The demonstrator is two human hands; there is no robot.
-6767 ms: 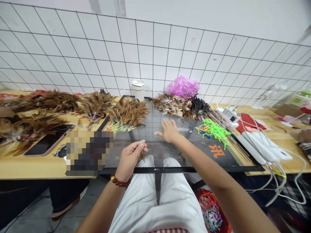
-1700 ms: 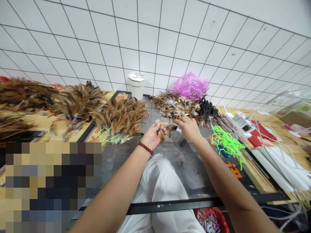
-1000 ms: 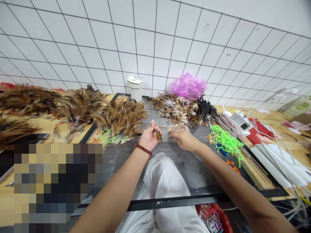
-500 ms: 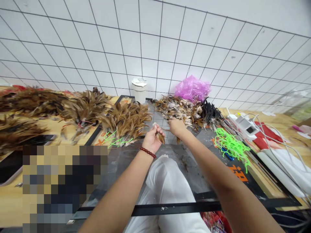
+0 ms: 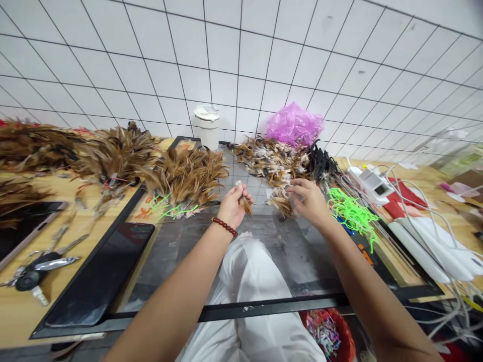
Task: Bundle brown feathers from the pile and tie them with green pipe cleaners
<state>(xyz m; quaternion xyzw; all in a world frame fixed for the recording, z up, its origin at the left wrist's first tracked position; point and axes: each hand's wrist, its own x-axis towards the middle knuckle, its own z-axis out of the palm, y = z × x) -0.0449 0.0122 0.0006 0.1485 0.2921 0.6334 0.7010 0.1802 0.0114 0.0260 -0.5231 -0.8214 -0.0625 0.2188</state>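
Note:
My left hand [image 5: 234, 205], with a dark red bead bracelet at the wrist, is closed around a small bunch of brown feathers [image 5: 246, 204]. The pale quill ends poke up above the thumb, and the tips hang below the fingers. To its right, my right hand [image 5: 307, 198] is held with fingers apart beside a little heap of pale and brown feathers [image 5: 281, 200]; I see nothing held in it. Beyond it spreads a larger pile of mixed feathers [image 5: 269, 158]. Left of my left hand lie brown feather bundles [image 5: 188, 176] with bright green ties [image 5: 177, 207].
A lidded white cup [image 5: 208, 128] and a pink plastic bag [image 5: 294, 123] stand by the tiled wall. Green cords [image 5: 352, 211], black feathers [image 5: 322, 163] and white cables [image 5: 433, 201] lie right. A phone [image 5: 103, 271] and keys [image 5: 33, 274] lie left. A red basket [image 5: 345, 329] sits below the edge.
My right hand has moved right, away from my left hand, and its fingers have spread. The left hand still grips its feathers. The view has shifted slightly.

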